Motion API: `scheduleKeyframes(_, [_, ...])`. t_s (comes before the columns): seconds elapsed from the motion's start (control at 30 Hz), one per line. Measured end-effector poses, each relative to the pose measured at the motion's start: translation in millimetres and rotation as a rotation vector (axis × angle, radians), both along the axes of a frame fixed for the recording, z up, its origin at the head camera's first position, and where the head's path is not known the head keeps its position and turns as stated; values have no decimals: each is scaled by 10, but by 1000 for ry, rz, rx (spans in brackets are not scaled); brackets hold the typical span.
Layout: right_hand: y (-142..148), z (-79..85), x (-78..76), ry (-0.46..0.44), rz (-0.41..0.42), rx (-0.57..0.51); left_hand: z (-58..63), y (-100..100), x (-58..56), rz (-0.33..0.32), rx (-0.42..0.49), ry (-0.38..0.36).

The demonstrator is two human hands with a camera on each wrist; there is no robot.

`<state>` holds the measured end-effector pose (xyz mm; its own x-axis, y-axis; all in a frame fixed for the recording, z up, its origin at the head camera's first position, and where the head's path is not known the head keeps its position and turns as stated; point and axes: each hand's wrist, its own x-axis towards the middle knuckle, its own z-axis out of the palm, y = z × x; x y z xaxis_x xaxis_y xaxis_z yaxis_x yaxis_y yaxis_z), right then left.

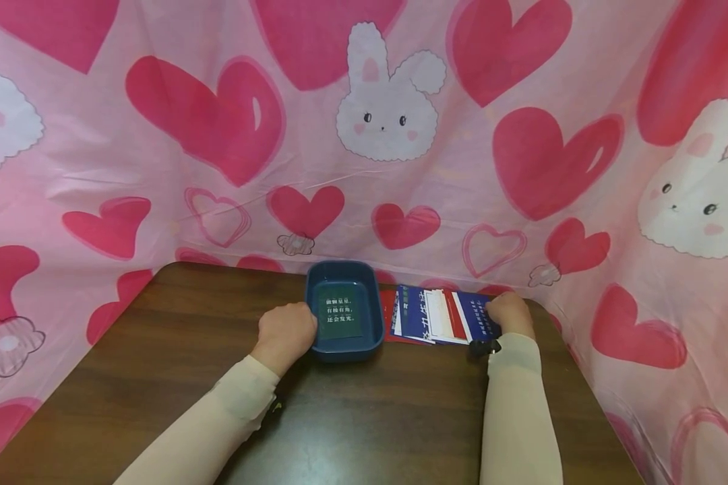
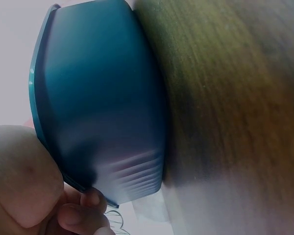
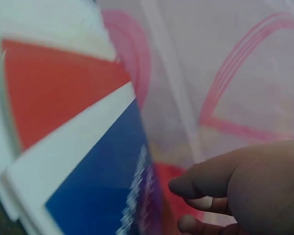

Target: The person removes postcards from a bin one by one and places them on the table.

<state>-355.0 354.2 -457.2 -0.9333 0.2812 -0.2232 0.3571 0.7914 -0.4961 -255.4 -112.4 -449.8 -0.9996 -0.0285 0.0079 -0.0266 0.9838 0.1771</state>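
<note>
My left hand (image 1: 286,335) grips the left rim of a dark blue plastic bin (image 1: 344,353); in the left wrist view its fingers (image 2: 83,215) curl at the bin's corner. A dark green card (image 1: 341,327) with white Chinese writing lies inside the bin. To the right, my right hand (image 1: 511,314) is at the right end of a fanned row of cards. The nearest is a blue-and-white card (image 3: 105,171). Seen from the right wrist, thumb and fingers are a little apart beside that card's edge; whether they touch it I cannot tell.
The row holds several overlapping cards, including a red-and-white card (image 1: 455,315) and a red card (image 1: 388,310) beside the bin. Everything rests on a brown wooden table (image 1: 364,417). A pink cloth (image 1: 315,162) with hearts and rabbits hangs behind and along the sides.
</note>
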Motion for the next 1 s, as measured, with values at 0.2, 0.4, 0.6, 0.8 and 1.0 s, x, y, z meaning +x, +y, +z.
scheduleKeyframes(0.2, [-225,148,-24,123,110,-37,-9,3,-1,-9,-16,-13])
scheduleKeyframes(0.4, [-672,370,-44,175,244,-72,-1,2,-3,-7,-12,-4])
scheduleKeyframes(0.6, [-1231,445,8,232,383,-91,0,-23,-15,9,-4,-17])
scheduleKeyframes(0.8, [-1711,459,82,274,520,-186,-21,-28,-3,-7,-42,-29])
scheduleKeyframes(1.0, [-2121,515,106,263,605,-191,11,17,25,2,-21,1])
